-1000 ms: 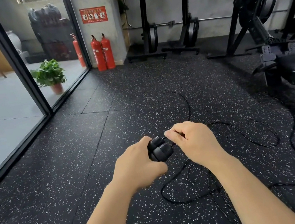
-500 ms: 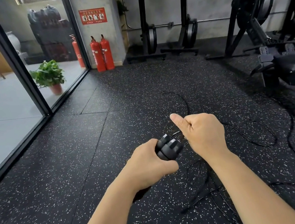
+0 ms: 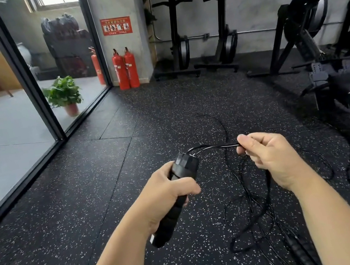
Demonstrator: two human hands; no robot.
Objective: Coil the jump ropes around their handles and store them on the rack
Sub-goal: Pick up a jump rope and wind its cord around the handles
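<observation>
Early stage. Left hand (image 3: 166, 194) grip wrapped round paired handles (image 3: 177, 192); right hand (image 3: 267, 158) pinches cord (image 3: 216, 147) beside them. No coils yet (most cord loose on floor (image 3: 68, 221)); rack unseen.

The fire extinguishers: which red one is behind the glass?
The lone fire extinguisher stands behind the glass wall, left of the grey pillar. The other two extinguishers stand together inside, against that pillar.
</observation>
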